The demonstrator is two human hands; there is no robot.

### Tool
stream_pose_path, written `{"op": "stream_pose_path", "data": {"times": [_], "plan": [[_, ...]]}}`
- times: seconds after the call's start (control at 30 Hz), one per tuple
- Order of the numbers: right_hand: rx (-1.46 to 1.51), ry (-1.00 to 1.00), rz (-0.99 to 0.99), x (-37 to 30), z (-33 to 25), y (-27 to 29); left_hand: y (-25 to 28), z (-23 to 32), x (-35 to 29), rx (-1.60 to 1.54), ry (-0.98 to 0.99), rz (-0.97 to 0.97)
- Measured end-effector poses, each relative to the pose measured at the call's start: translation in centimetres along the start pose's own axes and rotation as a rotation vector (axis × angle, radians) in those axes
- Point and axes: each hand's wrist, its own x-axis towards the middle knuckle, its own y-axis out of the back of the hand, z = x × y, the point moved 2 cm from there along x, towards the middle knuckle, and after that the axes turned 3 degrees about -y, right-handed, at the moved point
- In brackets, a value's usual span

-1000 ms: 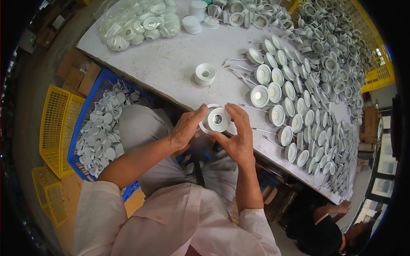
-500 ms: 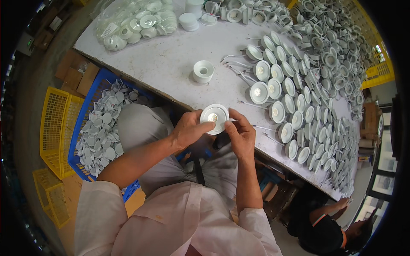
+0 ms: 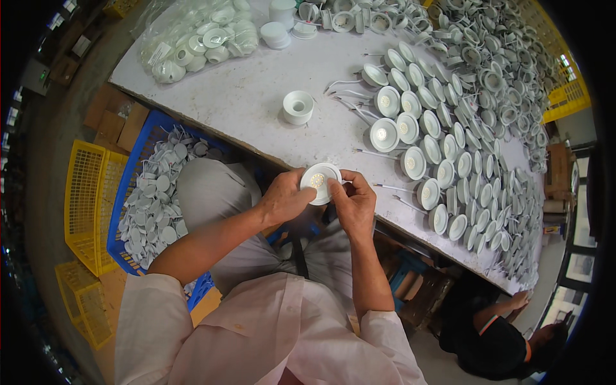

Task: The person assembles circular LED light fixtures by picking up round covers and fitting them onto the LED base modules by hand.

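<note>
A round white LED downlight [image 3: 320, 181], with yellowish LED dots inside its dish, is held between my hands above my lap, at the table's near edge. My left hand [image 3: 287, 194] grips its left side, thumb over the rim. On the other side my right hand [image 3: 354, 198] is closed on the rim, its thumb pressing at the inner edge. A white ring-shaped piece [image 3: 298, 108] with a hole in its middle stands on the table just beyond. To the right, rows of similar downlights [image 3: 384, 135] rest tilted, with their wires trailing left.
On the white table [image 3: 237, 96] lie a clear bag of white housings [image 3: 208, 38] and stacked white discs [image 3: 275, 35]. A blue crate [image 3: 122, 192] of white discs stands by my left leg, beside yellow crates [image 3: 86, 199]. Another person [image 3: 500, 337] sits at lower right.
My right hand has moved slightly left, its thumb now over the downlight's inner edge. The downlight has turned a little, showing its LED dots more clearly. The whole view has shifted slightly.
</note>
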Motion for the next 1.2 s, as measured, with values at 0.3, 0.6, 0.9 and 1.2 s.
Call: {"op": "stream_pose_path", "data": {"times": [0.3,0.6,0.9,1.2], "plan": [[-0.038,0.034,0.088,-0.2,0.1,1.8,-0.7,0.5,0.2,-0.058,-0.012,-0.096],[-0.003,-0.028,0.087,-0.9,-0.8,5.5,-2.5,1.0,1.8,-0.151,0.027,-0.304],[-0.709,0.734,0.034,-2.8,-3.8,9.7,-6.4,3.8,2.9,-0.129,0.066,-0.464],[-0.861,0.666,0.096,-3.1,-5.2,14.8,-11.9,6.7,5.5,0.014,0.066,-0.602]]}}
